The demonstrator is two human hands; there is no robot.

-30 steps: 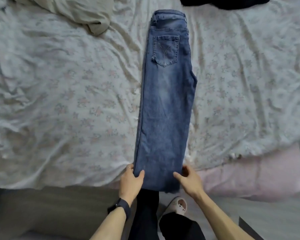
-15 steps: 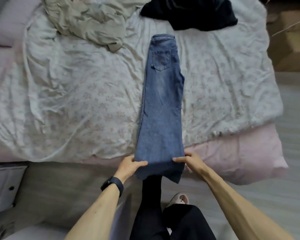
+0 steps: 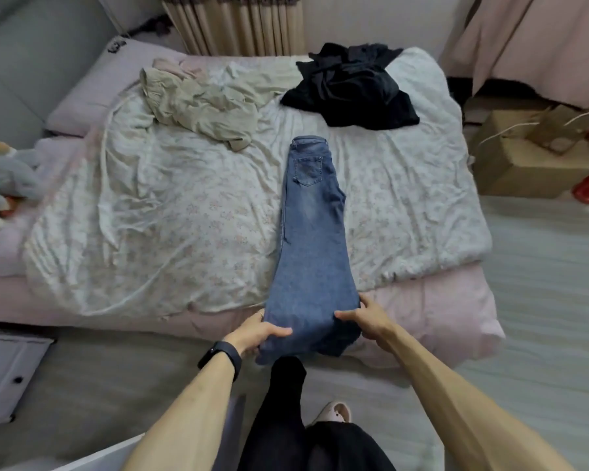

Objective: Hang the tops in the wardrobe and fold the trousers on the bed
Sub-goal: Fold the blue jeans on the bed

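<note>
I hold the hem end of the jeans at the lower centre of the frame, where the legs, folded one over the other, hang just past the near edge of the bed. My left hand grips the left side of the hem, thumb lying across the top of the denim and fingers tucked under it. My right hand pinches the right side the same way, thumb on top. The two hands are apart, with the width of the folded legs between them. The jeans run straight up the middle of the frame over the floral quilt, back pocket up, with the waistband at the far end. Just above the waistband, toward the upper right, a black garment lies in a heap. A crumpled beige garment lies at the upper left of the quilt, and neither touches the jeans. A dark wristband sits on my left wrist. A cardboard box stands on the floor at the right edge, a grey plush toy lies at the far left, and a white drawer unit shows at the lower left.
</note>
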